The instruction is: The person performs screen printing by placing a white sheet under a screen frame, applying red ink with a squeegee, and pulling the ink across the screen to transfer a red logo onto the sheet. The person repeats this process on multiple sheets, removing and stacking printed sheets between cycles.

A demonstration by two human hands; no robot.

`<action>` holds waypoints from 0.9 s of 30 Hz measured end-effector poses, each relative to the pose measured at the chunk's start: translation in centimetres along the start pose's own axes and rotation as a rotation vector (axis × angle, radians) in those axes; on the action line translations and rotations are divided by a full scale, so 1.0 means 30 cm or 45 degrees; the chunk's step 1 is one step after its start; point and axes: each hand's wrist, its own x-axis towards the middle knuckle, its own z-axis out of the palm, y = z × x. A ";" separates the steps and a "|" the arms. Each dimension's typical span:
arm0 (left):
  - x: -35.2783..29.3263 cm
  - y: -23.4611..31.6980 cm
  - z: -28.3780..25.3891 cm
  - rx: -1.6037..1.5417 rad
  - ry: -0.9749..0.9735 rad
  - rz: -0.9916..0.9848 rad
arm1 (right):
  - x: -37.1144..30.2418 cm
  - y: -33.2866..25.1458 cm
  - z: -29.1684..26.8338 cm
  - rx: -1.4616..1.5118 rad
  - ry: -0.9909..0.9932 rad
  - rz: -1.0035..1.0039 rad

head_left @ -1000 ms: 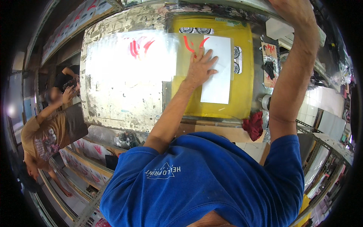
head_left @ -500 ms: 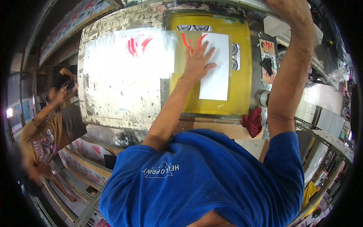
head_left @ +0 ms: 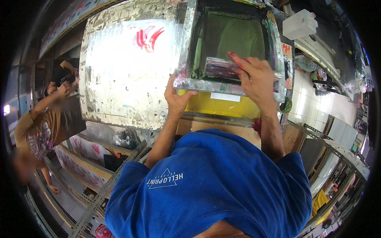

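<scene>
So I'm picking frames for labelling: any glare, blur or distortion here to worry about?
Head view: strong glare washes out the white sheet on the worn table; fisheye bends the shelf rails near the rim, corners go black; a person at far left is blurred; the left hand, right hand and screen frame stay sharp.

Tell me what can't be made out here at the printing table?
Head view only:
- White sheet: mostly hidden under the lowered screen frame.
- Squeegee: partly covered by the right hand.
- Left hand fingertips: tucked under the frame.
- Bystander's face: blurred at the left rim.
</scene>
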 end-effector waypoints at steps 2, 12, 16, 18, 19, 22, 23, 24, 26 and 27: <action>-0.011 -0.058 -0.016 0.425 0.000 0.234 | -0.071 0.063 0.104 -0.029 -0.154 0.049; -0.043 -0.115 -0.051 1.064 -0.026 0.332 | 0.003 0.216 0.333 -0.207 -0.218 0.182; -0.041 -0.113 -0.055 1.013 -0.038 0.317 | 0.179 0.406 0.408 -0.311 -0.019 0.077; -0.044 -0.122 -0.059 0.989 -0.029 0.354 | 0.279 0.479 0.422 -0.317 0.044 0.041; -0.049 -0.123 -0.061 0.992 -0.022 0.352 | 0.321 0.514 0.428 -0.334 0.018 0.014; -0.050 -0.128 -0.057 0.988 -0.002 0.372 | 0.461 0.641 0.425 -0.334 -0.016 -0.085; -0.049 -0.128 -0.059 0.965 0.009 0.364 | 0.520 0.658 0.414 -0.286 0.024 -0.124; -0.053 -0.127 -0.062 0.941 0.019 0.357 | 0.572 0.671 0.405 -0.279 0.078 -0.135; -0.063 -0.127 -0.053 0.890 0.019 0.331 | 0.640 0.727 0.402 -0.282 0.144 -0.161; -0.065 -0.127 -0.044 0.852 0.007 0.303 | 0.656 0.766 0.414 -0.293 0.158 -0.176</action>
